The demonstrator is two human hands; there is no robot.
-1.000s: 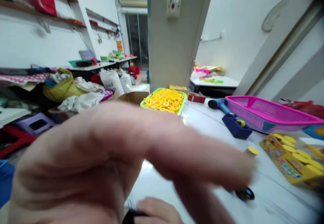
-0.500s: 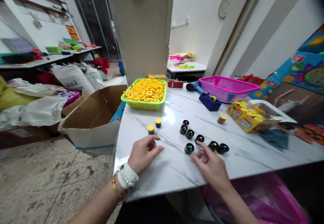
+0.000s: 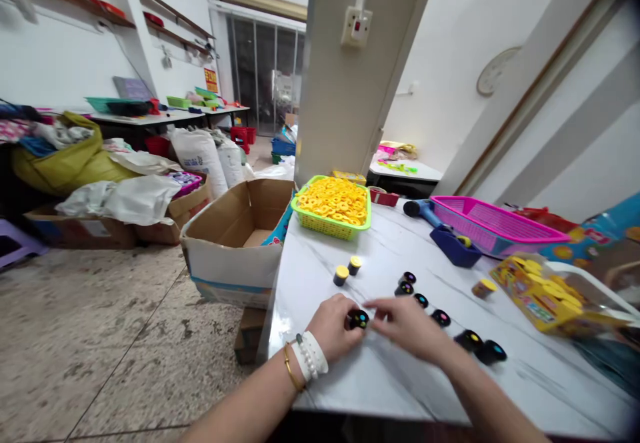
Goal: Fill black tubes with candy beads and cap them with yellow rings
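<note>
My left hand (image 3: 336, 326) is closed around a small black pot (image 3: 357, 319) with a coloured dot on its top, low over the white marble table (image 3: 400, 389). My right hand (image 3: 407, 326) meets it from the right, fingertips pinched at the same pot. Several more black pots (image 3: 443, 317) lie in a loose row to the right. Two yellow-capped pots (image 3: 347, 270) stand just beyond my hands. A third yellow-capped pot (image 3: 483, 288) lies further right.
A green basket of yellow rings (image 3: 333, 206) stands at the table's far end, with a pink basket (image 3: 493, 226), a blue tool (image 3: 440, 226) and a yellow box of capped pots (image 3: 543, 293) on the right. An open cardboard box (image 3: 235, 243) stands on the floor at the left.
Both hands came together on one black pot, which moved left from the row. The camera view swung up and to the left.
</note>
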